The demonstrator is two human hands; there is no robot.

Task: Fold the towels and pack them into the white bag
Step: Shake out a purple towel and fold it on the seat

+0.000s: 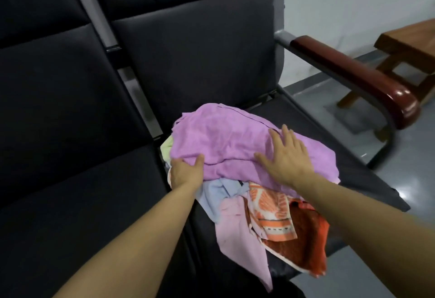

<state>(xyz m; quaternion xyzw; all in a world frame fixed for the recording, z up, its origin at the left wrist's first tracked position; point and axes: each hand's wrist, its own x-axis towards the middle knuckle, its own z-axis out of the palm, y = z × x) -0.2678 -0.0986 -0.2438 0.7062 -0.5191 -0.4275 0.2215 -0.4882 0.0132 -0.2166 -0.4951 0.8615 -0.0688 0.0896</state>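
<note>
Resting on a black chair seat (353,180) is one messy pile of towels, and two bare hands are on it. I count about six towels by colour. One purple towel (226,137) lies on top and is the biggest. One pale green towel (166,148) peeks out just past the left hand's (184,171) grip, on its far side. One light blue towel (211,194) sits just under that same grip, toward the person. One pale pink towel (237,234) hangs down over the front edge of the seat, between the two arms. One orange and white patterned towel (270,210) lies under the right wrist. One dark orange towel (303,238) lies below the right arm, at the seat's front edge. The left grip is curled around the near left edge of the purple towel, thumb on top, fingers tucked under the cloth. The right hand (286,156) is spread flat, fingers straight and apart, pressing down on the purple towel. To the right of the right hand is one armrest (357,78) with a dark red top. Farther right stands one wooden stool (404,45) on the grey floor (419,151). A second black seat (70,132) is left of the left grip. I cannot see a bag, and no writing can be read.
</note>
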